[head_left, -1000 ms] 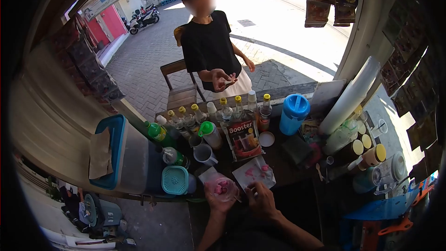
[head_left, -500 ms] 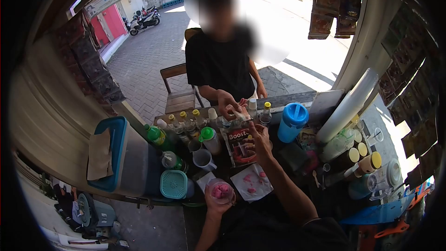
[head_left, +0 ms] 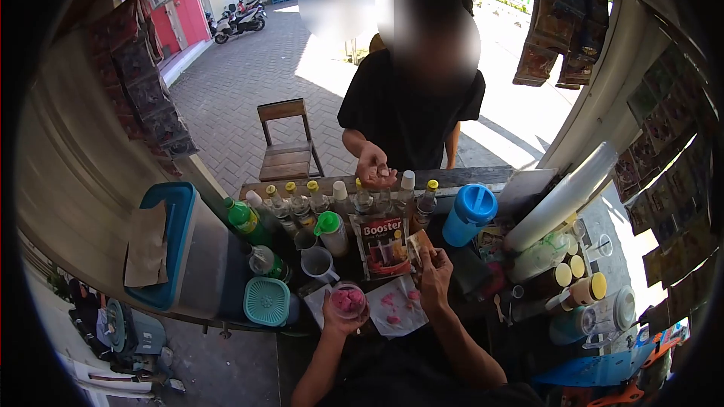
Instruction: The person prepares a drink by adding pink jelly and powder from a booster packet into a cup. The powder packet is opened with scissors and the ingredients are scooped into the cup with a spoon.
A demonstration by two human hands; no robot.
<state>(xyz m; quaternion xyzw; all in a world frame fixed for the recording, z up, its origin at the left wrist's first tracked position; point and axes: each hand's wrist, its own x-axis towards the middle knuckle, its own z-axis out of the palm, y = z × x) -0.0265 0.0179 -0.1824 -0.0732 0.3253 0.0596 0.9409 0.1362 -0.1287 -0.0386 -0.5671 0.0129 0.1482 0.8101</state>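
My left hand (head_left: pixel 341 324) is wrapped round a clear plastic cup (head_left: pixel 348 299) with pink pieces in it, low over the counter. Between the fingers of my right hand (head_left: pixel 435 277) is a folded banknote (head_left: pixel 419 241), brownish and pale. That hand is just right of a Booster drink powder pouch (head_left: pixel 383 247), which stands upright. Below it lies a white paper sheet (head_left: pixel 397 320) with pink bits on it. Across the counter, a person in a black shirt (head_left: pixel 411 109) holds one hand (head_left: pixel 375 166) out, palm up, above the bottles.
Along the counter's far edge stand several yellow-capped bottles (head_left: pixel 296 200) and a blue jug (head_left: pixel 469 215). A grey measuring jug (head_left: pixel 318 264), a teal basket (head_left: pixel 267 301) and a large blue-lidded bin (head_left: pixel 170 245) are at left. Jars with yellow lids (head_left: pixel 593 286) crowd the right. Sachet strips hang on both sides.
My right hand has drawn back from the person's hand, bringing the banknote with it. The person has shifted right in view, one hand still held out. My left hand keeps the cup.
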